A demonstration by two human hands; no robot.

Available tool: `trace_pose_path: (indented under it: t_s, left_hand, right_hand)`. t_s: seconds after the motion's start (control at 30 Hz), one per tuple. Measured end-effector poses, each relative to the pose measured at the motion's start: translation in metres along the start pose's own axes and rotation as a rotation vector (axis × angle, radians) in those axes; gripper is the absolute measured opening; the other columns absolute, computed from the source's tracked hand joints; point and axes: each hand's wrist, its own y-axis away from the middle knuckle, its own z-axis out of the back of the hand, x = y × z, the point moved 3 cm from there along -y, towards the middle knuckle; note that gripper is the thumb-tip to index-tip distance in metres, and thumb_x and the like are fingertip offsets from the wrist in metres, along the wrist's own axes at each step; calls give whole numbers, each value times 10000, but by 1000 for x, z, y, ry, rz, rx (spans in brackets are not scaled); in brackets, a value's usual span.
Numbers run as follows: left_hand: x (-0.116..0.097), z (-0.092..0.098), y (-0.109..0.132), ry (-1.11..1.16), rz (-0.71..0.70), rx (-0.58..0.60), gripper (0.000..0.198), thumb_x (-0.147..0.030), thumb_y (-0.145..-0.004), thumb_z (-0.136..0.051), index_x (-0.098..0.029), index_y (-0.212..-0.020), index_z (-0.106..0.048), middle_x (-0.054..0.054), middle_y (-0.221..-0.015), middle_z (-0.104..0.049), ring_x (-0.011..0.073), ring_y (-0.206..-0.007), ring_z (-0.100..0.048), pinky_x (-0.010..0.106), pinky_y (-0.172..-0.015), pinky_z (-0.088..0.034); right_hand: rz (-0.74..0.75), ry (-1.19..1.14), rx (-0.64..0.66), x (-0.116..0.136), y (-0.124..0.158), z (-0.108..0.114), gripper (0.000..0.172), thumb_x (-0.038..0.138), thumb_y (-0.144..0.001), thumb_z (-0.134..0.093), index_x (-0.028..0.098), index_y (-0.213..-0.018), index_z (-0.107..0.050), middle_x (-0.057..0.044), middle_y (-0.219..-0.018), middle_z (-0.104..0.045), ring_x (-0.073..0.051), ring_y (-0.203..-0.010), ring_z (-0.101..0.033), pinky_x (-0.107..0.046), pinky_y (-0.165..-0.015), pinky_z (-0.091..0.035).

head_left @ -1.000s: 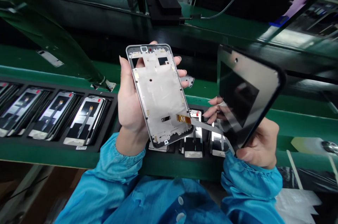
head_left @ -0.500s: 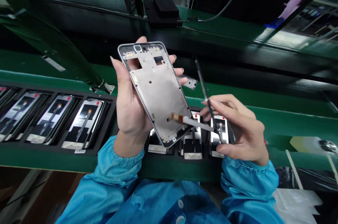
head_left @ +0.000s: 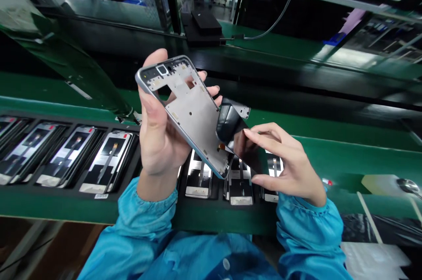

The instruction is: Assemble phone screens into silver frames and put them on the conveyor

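My left hand is closed around a phone frame, a silvery plate with a grey rim and cut-outs, held tilted above the bench. Between the thumb and fingers of my right hand is a phone screen, its dark glossy face turned up toward me. The screen lies beside the frame's lower right edge and overlaps it in view. At the frame's lower end a small orange bit of ribbon cable shows; the rest of the cable is hidden.
Black trays on the green bench hold stacked phone screens at left and more screens below my hands. Another phone frame lies behind the held screen. A green-wrapped post rises at left. A bottle lies at right.
The screen has turned from edge-on to showing its dark face and has come closer to the frame. The frame has tilted and shifted slightly left in my left hand.
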Motion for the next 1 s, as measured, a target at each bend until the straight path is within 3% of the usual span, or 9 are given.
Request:
trace_pose_path:
  t_s: [0.13,0.27,0.5,0.6,0.73,0.8,1.0]
  left_hand:
    - [3,3,2,-124,-111,58,391,-533,-1183,-612,-283,-1458,-735,40,-1309,-839,215,-1261,-826,390,-1059,-720]
    - [5,7,0,-220,-162,141,471,-579,-1126,-691,-265,-1477,-699,71,-1304,-836,246,-1169,-860,406,-984,-744]
    - [-9,10,-8,-270,-216,150,411,-575,-1126,-681,-298,-1428,-716,8,-1316,-837,210,-1141,-858,431,-1011,-762]
    - [-10,9,-5,-295,-218,202,429,-535,-1125,-708,-275,-1466,-701,45,-1349,-826,216,-1193,-846,395,-1015,-753]
    - [3,5,4,-322,-141,320,508,-481,-1091,-796,-275,-1535,-662,95,-1389,-806,166,-1024,-853,216,-771,-708]
    - [8,1,6,-293,-123,353,519,-442,-1051,-856,-282,-1516,-690,88,-1365,-803,146,-928,-835,188,-688,-673]
    - [7,4,9,-352,-56,260,526,-529,-967,-920,-392,-1446,-751,54,-1349,-814,240,-1109,-843,345,-906,-746]
  right_hand:
    - [7,-94,-46,-5,-4,-14,755,615,-1044,-824,346,-1715,-606,-139,-1378,-672,-305,-1139,-744,-504,-977,-718]
    - [-19,-221,-125,-13,-6,-24,798,648,-1047,-805,381,-1752,-543,-136,-1408,-662,-341,-1267,-743,-555,-1050,-710]
    - [-29,-209,-53,-14,-4,-12,771,629,-1016,-861,405,-1706,-602,-107,-1359,-683,-286,-1135,-760,-528,-1020,-717]
    - [-22,-217,-81,-15,-6,-19,779,637,-1011,-862,402,-1707,-601,-106,-1351,-676,-276,-1115,-755,-514,-997,-727]
    - [-47,-242,-192,-17,-9,-34,837,700,-1014,-819,387,-1744,-553,-119,-1384,-657,-304,-1205,-755,-519,-1027,-736]
    - [-68,-216,-221,-17,-10,-38,856,728,-1012,-802,365,-1747,-555,-127,-1380,-658,-316,-1219,-757,-536,-1051,-731]
    - [-30,-250,-173,-16,-7,-34,803,647,-1011,-850,417,-1728,-570,-111,-1356,-664,-299,-1176,-768,-526,-1024,-733]
